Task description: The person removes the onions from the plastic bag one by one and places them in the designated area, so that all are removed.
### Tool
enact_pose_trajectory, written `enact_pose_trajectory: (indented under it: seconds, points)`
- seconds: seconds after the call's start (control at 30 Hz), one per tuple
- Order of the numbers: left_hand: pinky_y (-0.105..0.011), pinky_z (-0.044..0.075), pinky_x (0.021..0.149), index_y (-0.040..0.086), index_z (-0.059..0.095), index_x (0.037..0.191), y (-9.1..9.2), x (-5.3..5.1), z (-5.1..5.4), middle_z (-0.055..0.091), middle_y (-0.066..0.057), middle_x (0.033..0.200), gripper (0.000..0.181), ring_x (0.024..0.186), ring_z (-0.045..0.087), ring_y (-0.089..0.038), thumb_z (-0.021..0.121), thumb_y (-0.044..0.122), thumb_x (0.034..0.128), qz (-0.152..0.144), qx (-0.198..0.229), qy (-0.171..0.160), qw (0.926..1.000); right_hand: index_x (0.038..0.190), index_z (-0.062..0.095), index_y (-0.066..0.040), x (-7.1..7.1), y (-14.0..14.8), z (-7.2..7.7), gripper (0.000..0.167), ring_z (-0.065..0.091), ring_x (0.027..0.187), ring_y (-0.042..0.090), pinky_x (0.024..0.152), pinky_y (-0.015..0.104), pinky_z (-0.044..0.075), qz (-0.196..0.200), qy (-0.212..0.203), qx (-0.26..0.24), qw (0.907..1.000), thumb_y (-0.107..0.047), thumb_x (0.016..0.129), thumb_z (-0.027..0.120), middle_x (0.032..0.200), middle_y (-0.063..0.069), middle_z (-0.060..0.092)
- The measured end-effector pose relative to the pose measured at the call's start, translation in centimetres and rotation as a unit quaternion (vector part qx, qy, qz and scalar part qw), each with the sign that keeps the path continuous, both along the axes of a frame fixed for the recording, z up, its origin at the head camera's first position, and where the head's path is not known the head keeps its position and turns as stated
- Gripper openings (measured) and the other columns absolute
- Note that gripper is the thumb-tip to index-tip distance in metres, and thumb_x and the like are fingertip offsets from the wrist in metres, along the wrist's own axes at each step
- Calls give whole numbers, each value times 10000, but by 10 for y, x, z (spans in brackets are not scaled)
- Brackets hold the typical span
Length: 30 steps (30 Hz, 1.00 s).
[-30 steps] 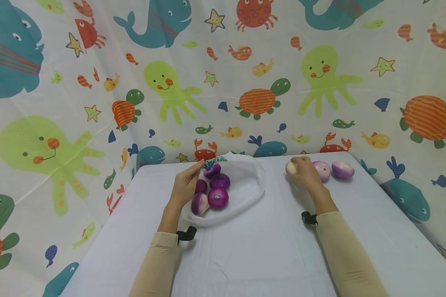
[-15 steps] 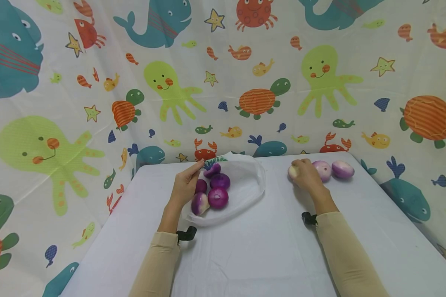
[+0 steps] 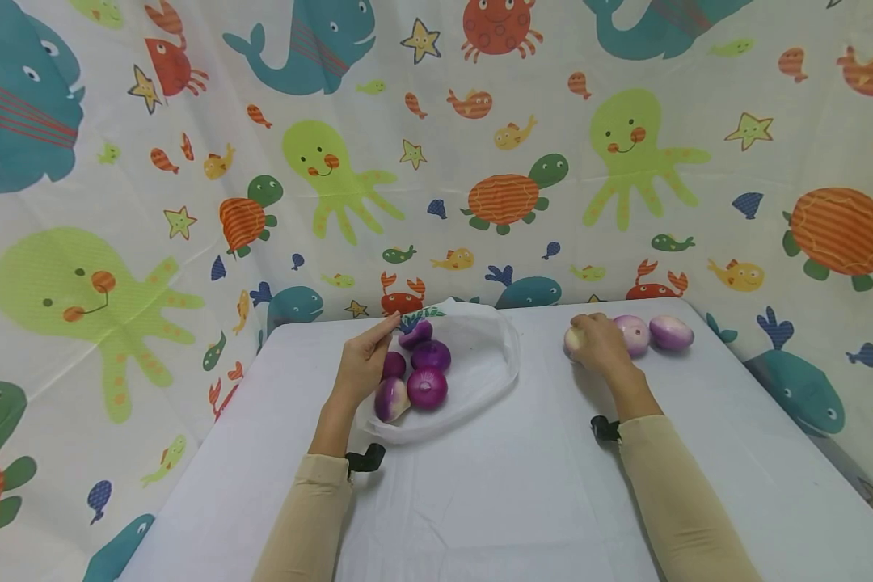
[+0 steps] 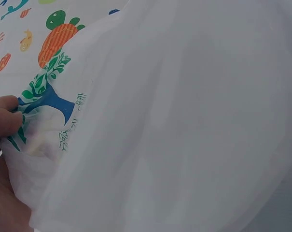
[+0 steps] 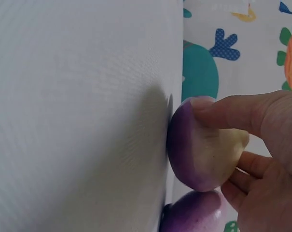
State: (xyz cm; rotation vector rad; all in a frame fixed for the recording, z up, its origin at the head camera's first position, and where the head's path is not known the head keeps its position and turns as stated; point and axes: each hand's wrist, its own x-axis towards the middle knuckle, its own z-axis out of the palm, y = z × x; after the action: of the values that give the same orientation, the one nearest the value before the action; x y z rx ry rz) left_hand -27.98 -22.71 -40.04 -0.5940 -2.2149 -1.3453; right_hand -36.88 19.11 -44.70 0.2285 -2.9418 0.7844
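My left hand [image 3: 361, 360] pinches the left edge of a white plastic bag [image 3: 480, 356] between thumb and fingers. Several dark purple onions [image 3: 427, 388] lie inside the bag's open mouth. In the left wrist view the bag [image 4: 184, 116] fills most of the picture, with a green and blue tree print near the fingertips. At the back right of the table, my right hand [image 3: 598, 343] grips a purple and cream onion [image 5: 203, 150], thumb on one side and fingers on the other. That onion sits at the table surface, beside a paler purple onion [image 3: 630, 335].
Farther right lies another pale purple onion [image 3: 671, 333], in a row with the others. A white cloth covers the table [image 3: 495, 501]. Close behind the table's back edge hangs a curtain [image 3: 436, 162] printed with sea animals.
My right hand has shifted slightly right and down with its onion, toward the onions in the row, then stayed nearly still. The left hand and the bag have not visibly moved.
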Motion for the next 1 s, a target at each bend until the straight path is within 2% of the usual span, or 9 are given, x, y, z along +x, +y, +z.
enact_pose_trajectory:
  seconds: [0.3, 0.5, 0.77, 1.0]
  points:
    - [-76, 410, 1096, -113, 612, 1360, 1, 0, -1, 612, -268, 1419, 373, 1401, 537, -409, 498, -157, 1008, -17, -15, 110, 9999, 1437, 548, 6, -1, 0, 0, 636, 407, 1340, 592, 1152, 779, 310, -16, 158, 300, 9994, -88, 843, 755, 1468, 367, 455]
    - [-78, 404, 1105, -124, 605, 1359, 0, 0, -2, 605, -282, 1419, 372, 1404, 523, -433, 494, -163, 1006, -58, 26, 102, 9999, 1437, 557, -27, -2, -3, 1, 664, 343, 1395, 585, 1189, 775, 248, -11, 119, 376, 9992, -134, 833, 812, 1511, 338, 433]
    - [-67, 393, 1104, -127, 593, 1369, 2, 0, -1, 588, -296, 1431, 375, 1420, 512, -424, 484, -158, 1012, -62, 38, -9, 10000, 1449, 548, -43, -1, -6, 2, 699, 347, 1395, 566, 1203, 756, 238, 10, 228, 423, 9988, -157, 822, 837, 1523, 327, 430]
    - [-82, 398, 1115, -114, 604, 1367, 1, 0, -2, 598, -272, 1433, 381, 1413, 516, -438, 489, -163, 1007, -61, 36, 40, 10000, 1466, 541, -55, 2, -16, 9, 656, 401, 1382, 539, 1181, 744, 305, 98, 607, 317, 9976, -199, 882, 801, 1525, 293, 465]
